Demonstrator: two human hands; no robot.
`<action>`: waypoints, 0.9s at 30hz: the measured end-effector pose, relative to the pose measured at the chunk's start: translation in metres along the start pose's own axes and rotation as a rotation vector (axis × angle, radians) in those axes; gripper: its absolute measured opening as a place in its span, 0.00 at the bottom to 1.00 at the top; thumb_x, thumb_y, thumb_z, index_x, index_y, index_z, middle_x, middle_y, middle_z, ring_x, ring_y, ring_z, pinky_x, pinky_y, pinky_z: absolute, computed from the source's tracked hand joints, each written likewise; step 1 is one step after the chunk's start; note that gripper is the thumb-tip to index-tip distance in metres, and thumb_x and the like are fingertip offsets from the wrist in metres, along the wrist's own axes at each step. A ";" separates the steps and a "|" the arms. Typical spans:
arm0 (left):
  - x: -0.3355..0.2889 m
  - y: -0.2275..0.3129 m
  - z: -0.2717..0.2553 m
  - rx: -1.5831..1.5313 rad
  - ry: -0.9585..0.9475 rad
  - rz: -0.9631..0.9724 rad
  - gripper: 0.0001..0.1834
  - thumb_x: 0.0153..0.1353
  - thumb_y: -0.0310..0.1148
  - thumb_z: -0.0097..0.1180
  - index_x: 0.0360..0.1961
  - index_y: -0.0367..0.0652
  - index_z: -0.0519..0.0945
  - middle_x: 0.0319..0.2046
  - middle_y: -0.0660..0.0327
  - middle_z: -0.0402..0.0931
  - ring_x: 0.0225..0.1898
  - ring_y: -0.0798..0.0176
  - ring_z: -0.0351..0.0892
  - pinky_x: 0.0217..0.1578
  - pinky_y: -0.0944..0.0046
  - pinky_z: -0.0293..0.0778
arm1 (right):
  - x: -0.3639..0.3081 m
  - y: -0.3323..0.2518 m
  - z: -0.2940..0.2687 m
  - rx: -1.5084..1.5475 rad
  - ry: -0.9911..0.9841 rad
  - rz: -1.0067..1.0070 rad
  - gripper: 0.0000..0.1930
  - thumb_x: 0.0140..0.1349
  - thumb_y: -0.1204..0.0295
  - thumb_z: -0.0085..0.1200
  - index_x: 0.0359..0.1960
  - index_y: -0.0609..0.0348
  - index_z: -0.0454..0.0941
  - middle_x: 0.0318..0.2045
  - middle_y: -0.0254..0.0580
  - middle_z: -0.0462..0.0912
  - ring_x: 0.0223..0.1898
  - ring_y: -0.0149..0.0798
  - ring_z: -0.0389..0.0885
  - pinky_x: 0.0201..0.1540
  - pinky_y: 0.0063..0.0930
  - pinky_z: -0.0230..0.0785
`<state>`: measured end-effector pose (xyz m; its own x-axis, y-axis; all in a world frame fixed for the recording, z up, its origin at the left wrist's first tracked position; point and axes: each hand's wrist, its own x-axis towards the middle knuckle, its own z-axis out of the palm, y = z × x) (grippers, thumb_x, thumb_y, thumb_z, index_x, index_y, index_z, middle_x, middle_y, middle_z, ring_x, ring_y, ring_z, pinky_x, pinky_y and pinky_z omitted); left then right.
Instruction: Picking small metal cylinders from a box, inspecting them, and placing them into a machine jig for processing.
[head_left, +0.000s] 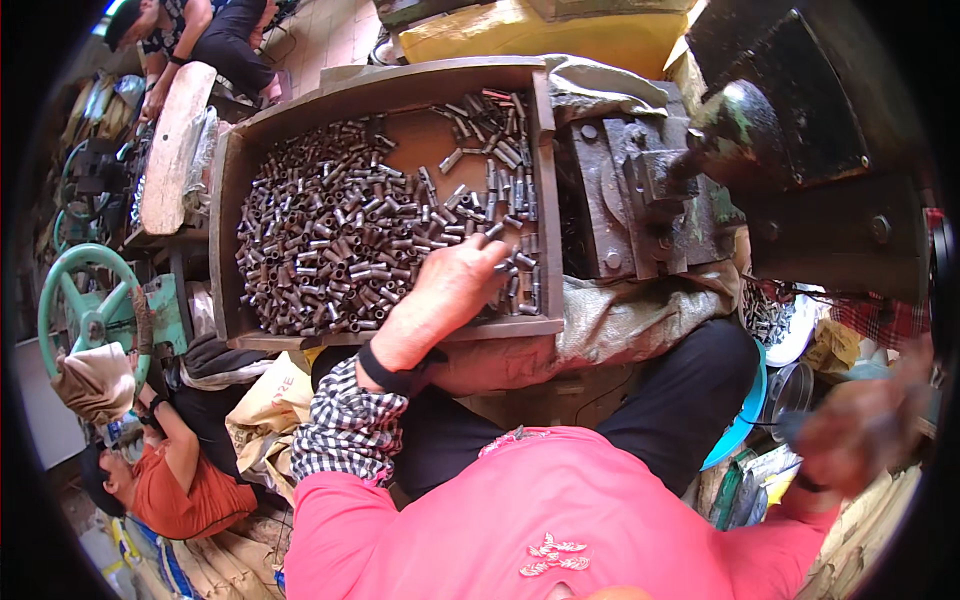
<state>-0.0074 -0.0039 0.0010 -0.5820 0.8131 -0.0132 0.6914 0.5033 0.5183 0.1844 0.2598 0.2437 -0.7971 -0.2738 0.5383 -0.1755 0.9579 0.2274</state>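
Note:
A wooden tray [222, 240] in front of me holds a heap of short, dark metal tubes [335, 225]. Along its right side several tubes lie in rough rows. My left hand [450, 285] reaches over the near right part of the tray, its fingers closed at a small metal tube [494, 231]; the thumb side is partly hidden. Far off to the right, away from the tray, my right hand [860, 430] is raised and smeared by motion. Its fingers cannot be made out, nor whether anything is in them.
A greasy machine [640, 195] stands right of the tray, with a cloth sack [625, 320] below. More metal pieces [765, 315] lie at far right beside a blue basin [735, 440]. At left are a green handwheel [92, 325] and a person in orange [195, 480]; another person [225, 45] sits far left.

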 end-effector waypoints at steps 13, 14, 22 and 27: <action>-0.004 -0.015 0.010 0.026 -0.108 -0.019 0.13 0.49 0.32 0.58 0.30 0.35 0.71 0.29 0.48 0.73 0.30 0.46 0.77 0.30 0.51 0.73 | 0.060 -0.101 0.293 0.199 -0.515 -0.284 0.07 0.51 0.72 0.48 0.31 0.57 0.76 0.32 0.39 0.76 0.41 0.38 0.74 0.46 0.36 0.61; -0.004 -0.016 0.009 0.040 -0.100 0.009 0.12 0.48 0.31 0.58 0.29 0.35 0.71 0.29 0.49 0.74 0.30 0.45 0.77 0.29 0.51 0.73 | 0.062 -0.102 0.294 0.205 -0.547 -0.309 0.07 0.52 0.72 0.48 0.31 0.56 0.76 0.32 0.39 0.76 0.40 0.38 0.75 0.47 0.37 0.61; -0.005 -0.011 0.008 0.076 -0.100 -0.006 0.06 0.51 0.26 0.51 0.29 0.34 0.71 0.29 0.47 0.73 0.29 0.45 0.78 0.29 0.50 0.74 | 0.059 -0.096 0.295 0.292 -0.475 -0.349 0.05 0.52 0.72 0.51 0.30 0.58 0.74 0.30 0.41 0.76 0.34 0.40 0.79 0.40 0.34 0.67; -0.001 -0.008 0.004 -0.179 0.027 -0.126 0.07 0.57 0.28 0.50 0.34 0.37 0.68 0.28 0.45 0.74 0.30 0.41 0.76 0.30 0.49 0.73 | 0.038 -0.097 0.264 0.992 -0.370 0.407 0.09 0.54 0.72 0.57 0.27 0.64 0.69 0.22 0.49 0.77 0.23 0.39 0.81 0.22 0.30 0.69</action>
<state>-0.0100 -0.0076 -0.0067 -0.6723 0.7374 -0.0658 0.5266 0.5388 0.6575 0.0184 0.1798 0.0281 -0.9925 -0.0417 0.1150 -0.1137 0.6608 -0.7419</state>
